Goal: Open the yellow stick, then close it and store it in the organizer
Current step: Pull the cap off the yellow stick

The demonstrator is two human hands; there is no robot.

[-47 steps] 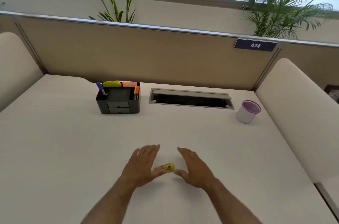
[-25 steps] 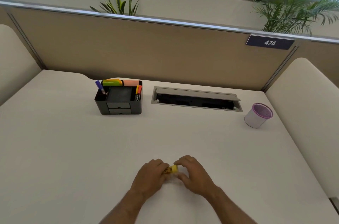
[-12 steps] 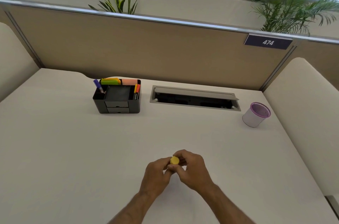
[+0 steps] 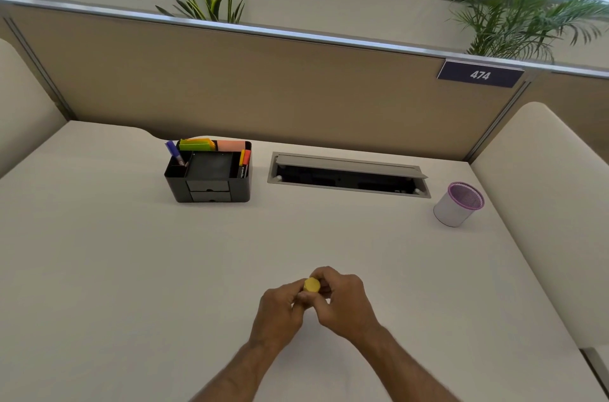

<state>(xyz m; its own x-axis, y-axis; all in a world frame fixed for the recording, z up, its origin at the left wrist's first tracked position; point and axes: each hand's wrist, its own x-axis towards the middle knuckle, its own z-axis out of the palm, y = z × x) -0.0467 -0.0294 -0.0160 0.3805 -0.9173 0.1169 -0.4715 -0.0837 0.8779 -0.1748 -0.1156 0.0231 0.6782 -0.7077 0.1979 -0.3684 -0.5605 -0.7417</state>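
The yellow stick (image 4: pixel 311 285) stands nearly upright between my two hands, above the front middle of the white desk; only its round yellow end and a bit of its body show. My left hand (image 4: pixel 278 311) wraps the lower part. My right hand (image 4: pixel 346 301) pinches the upper part with fingers curled around the cap end. Whether the cap is on or off is hidden by my fingers. The black organizer (image 4: pixel 208 184) sits far back on the left, holding markers and sticky notes.
A grey cable hatch (image 4: pixel 349 175) is set into the desk behind my hands. A white mesh cup with a purple rim (image 4: pixel 458 204) stands at the back right. A tan partition runs along the back, with padded dividers at both sides.
My open hands closed around the yellow stick where it lay on the desk, lifted it and turned it from lying flat to end-up. Both hands now grip it.
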